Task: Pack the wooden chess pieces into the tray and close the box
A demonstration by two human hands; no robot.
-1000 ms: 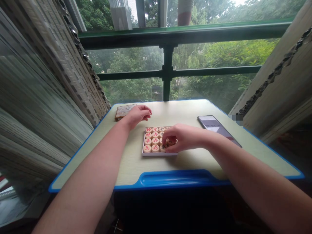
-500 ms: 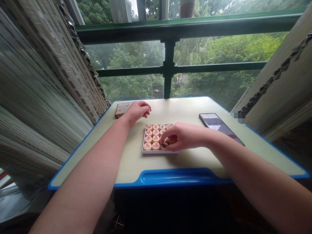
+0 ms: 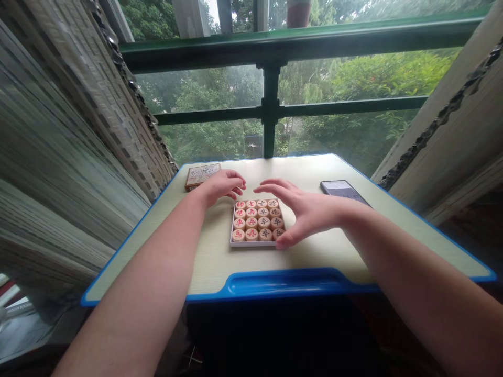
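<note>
A shallow white box (image 3: 251, 244) sits in the middle of the desk, filled with rows of round wooden Chinese chess pieces (image 3: 251, 223). Red characters mark the two left columns, black ones the two right columns. My right hand (image 3: 310, 209) spreads around the box's right side, thumb by the near right corner and fingers above the far edge; it holds nothing. Just beyond the far left corner is my left hand (image 3: 226, 184), fingers loosely bent and apart, with nothing seen in them. Its wrist partly covers a printed box lid (image 3: 202, 173).
A phone (image 3: 346, 190) lies at the right, partly hidden by my right arm. The pale desk (image 3: 212, 267) has a blue rim with a molded groove (image 3: 283, 284) at the front. Curtains (image 3: 129, 104) hang on both sides, and a green window frame (image 3: 271, 89) stands behind.
My right hand has let go of a black chess piece in the near row, opened and moved slightly right. My left hand has hardly moved.
</note>
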